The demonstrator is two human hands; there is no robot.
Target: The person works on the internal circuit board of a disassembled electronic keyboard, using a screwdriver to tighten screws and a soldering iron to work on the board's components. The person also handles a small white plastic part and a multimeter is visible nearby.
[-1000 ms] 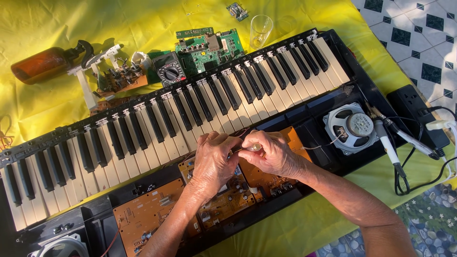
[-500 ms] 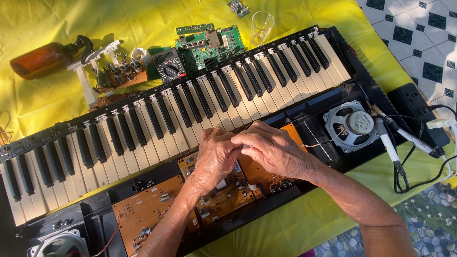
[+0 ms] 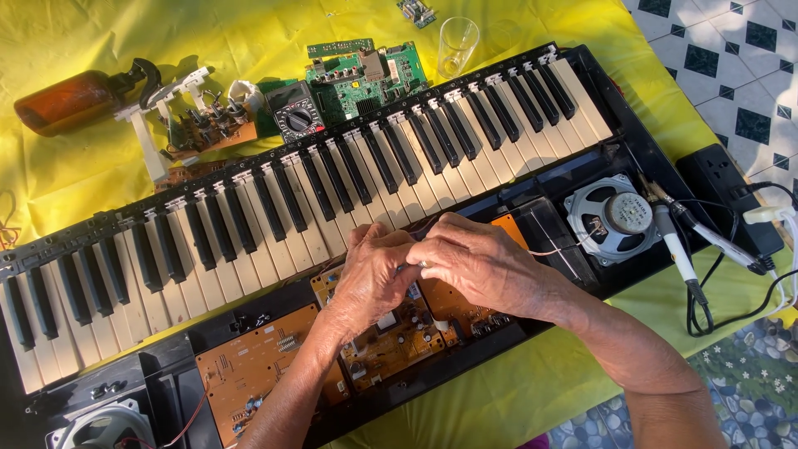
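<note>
Hands: left hand (image 3: 374, 274) and right hand (image 3: 478, 264) both pinch one thin wire (image 3: 544, 251) above the board (image 3: 391, 341); I'd worry tugging snaps it.

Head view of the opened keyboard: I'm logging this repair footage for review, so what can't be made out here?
- What the left hand and right hand pinch between them: their fingers cover it.
- The orange circuit board: partly hidden beneath both hands.
- The lower-left speaker: cut off by the bottom edge.
- The small board on the yellow cloth: cut off by the top edge.
- Markings on the multimeter: too small.
</note>
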